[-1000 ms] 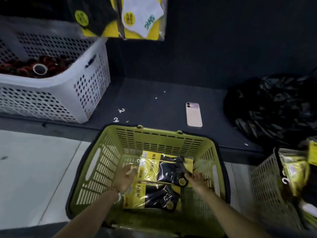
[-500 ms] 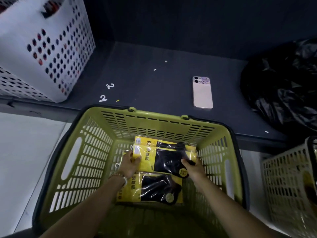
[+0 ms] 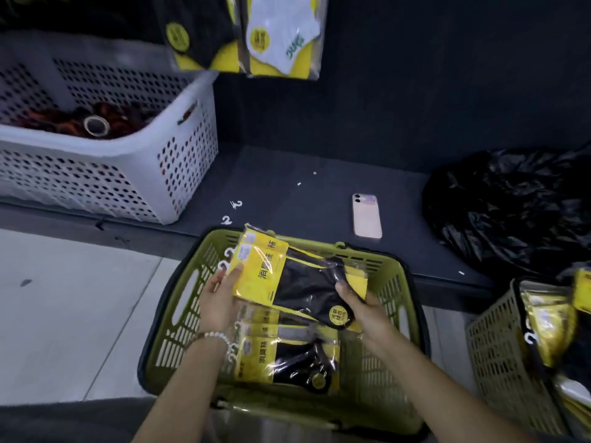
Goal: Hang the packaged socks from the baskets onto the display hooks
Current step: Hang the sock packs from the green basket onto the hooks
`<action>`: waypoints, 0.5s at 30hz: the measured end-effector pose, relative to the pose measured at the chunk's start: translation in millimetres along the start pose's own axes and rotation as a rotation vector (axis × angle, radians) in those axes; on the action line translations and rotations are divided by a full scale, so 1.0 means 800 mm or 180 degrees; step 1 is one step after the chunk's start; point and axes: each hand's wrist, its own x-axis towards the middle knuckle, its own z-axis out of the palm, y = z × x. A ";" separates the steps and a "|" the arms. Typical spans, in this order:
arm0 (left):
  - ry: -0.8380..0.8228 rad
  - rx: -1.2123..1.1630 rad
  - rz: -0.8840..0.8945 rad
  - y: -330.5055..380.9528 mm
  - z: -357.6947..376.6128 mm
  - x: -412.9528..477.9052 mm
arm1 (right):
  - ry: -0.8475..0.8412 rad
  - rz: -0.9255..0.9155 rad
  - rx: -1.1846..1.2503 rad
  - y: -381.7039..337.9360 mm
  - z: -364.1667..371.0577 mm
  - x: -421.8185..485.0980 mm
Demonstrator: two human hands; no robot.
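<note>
A small stack of yellow-and-black sock packs (image 3: 287, 276) is lifted above the green basket (image 3: 179, 302). My left hand (image 3: 220, 298) holds the stack's left end, beside its white plastic hooks (image 3: 225, 260). My right hand (image 3: 355, 302) grips the right end, thumb on the black sock. More sock packs (image 3: 287, 362) lie in the basket's bottom. Two hung sock packs, one black (image 3: 198, 30) and one white (image 3: 284, 33), dangle from the display at the top; their hooks are out of view.
A white basket (image 3: 179, 155) with red and dark items sits at the left on the dark shelf (image 3: 287, 199). A pink phone (image 3: 367, 215) and loose white hooks (image 3: 232, 212) lie on that shelf. A black bag (image 3: 511, 212) is at the right, a beige basket (image 3: 499, 353) of packs below it.
Both hands have lifted the top sock packs out of the green basket's bottom up to rim height. The view has tilted up, bringing the hung packs back into sight.
</note>
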 end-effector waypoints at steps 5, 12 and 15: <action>-0.0792 -0.0400 0.0366 0.077 0.039 -0.084 | -0.0380 -0.0688 0.0266 -0.081 0.015 -0.072; -0.1136 0.0496 0.1854 0.208 0.068 -0.144 | 0.0135 -0.2062 -0.0240 -0.226 0.018 -0.143; -0.1444 0.0968 0.2361 0.252 0.080 -0.163 | -0.0233 -0.2692 -0.0391 -0.287 0.040 -0.180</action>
